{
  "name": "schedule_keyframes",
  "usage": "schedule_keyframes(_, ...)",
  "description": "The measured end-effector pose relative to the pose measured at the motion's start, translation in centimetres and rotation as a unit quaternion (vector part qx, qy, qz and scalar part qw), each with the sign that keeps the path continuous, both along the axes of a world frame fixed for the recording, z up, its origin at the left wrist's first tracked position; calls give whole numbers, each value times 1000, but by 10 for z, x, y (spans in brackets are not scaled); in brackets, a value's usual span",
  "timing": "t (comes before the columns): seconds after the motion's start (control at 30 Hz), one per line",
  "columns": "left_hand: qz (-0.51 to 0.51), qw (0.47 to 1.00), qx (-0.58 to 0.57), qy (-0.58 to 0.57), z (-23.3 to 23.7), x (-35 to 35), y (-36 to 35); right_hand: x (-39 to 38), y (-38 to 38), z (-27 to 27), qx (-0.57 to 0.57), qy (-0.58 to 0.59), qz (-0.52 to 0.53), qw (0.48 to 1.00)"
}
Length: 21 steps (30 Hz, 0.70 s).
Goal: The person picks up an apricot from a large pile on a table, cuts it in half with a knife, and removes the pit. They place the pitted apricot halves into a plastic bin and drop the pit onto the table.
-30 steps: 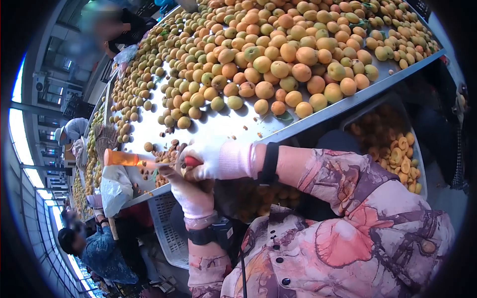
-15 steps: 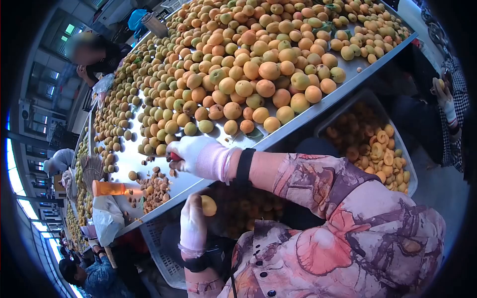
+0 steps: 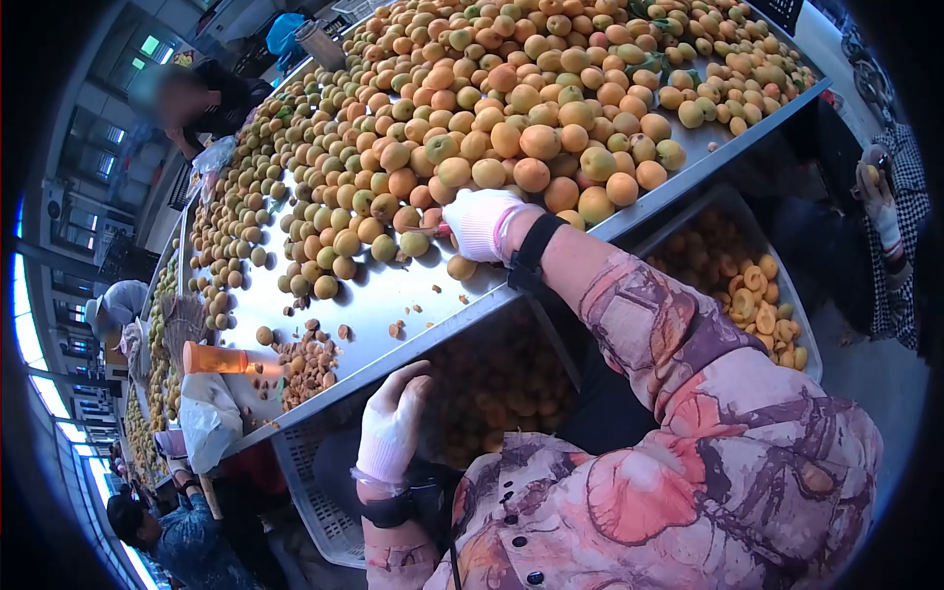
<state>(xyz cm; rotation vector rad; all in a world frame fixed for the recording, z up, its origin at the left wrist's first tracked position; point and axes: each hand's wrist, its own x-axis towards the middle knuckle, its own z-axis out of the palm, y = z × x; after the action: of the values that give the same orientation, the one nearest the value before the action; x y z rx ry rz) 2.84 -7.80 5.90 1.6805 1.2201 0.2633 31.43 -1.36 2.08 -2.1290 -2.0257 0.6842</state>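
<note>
My right hand (image 3: 482,224), in a white glove, reaches over the near edge of the metal table (image 3: 393,362). It is closed on a small red-handled knife (image 3: 444,230), whose thin blade points left among the apricots (image 3: 531,175). Whether its fingertips also touch an apricot is hidden. Below the table edge, my gloved left hand (image 3: 388,428) hangs above a white crate (image 3: 317,506). Its fingers are bent loosely and apart, and no fruit shows in them. Dark, shaded apricot pieces (image 3: 501,393) lie in the container beneath the table edge.
A pile of pits (image 3: 305,369) lies beside an orange cup (image 3: 214,359) on its side. A plastic bag (image 3: 209,423) hangs at the table edge. Another crate (image 3: 811,359) with apricot halves (image 3: 755,295) stands right. Co-workers sit around; one gloved hand (image 3: 880,202) shows far right.
My right hand has moved right and up along the table edge, into the apricots, with the knife. The apricot half that was in my left hand is gone from it; its fingers have loosened.
</note>
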Motion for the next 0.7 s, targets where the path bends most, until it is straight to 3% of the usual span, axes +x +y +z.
schedule_keyframes(0.13, 12, 1000, 4, -14, 2, 5, 1, -1, -5, -11, 27, 32, 1, 999)
schedule_keyframes(0.23, 32, 996, 61, -63, -4, 5, 9, -6, -10, 3, 88, 185, 20, 979)
schedule_keyframes(0.33, 147, 971, -49, -184, 3, 14, 14, -38, -19, 11, 157, 359, 32, 919)
schedule_keyframes(0.37, 101, 969, -43, -220, -6, 10, 19, -54, -27, 14, 171, 410, 43, 895)
schedule_keyframes(0.4, 104, 929, -114, -338, -12, 8, 21, -68, -35, 14, 184, 459, 53, 867)
schedule_keyframes(0.53, 133, 885, -116, -432, -38, -7, 27, -97, -45, 11, 224, 483, 78, 843)
schedule_keyframes(0.67, 202, 838, -91, -499, -29, -1, 16, -106, -48, 10, 241, 497, 98, 828)
schedule_keyframes(0.7, 199, 847, -68, -489, -27, -2, 15, -109, -46, 6, 254, 484, 102, 831)
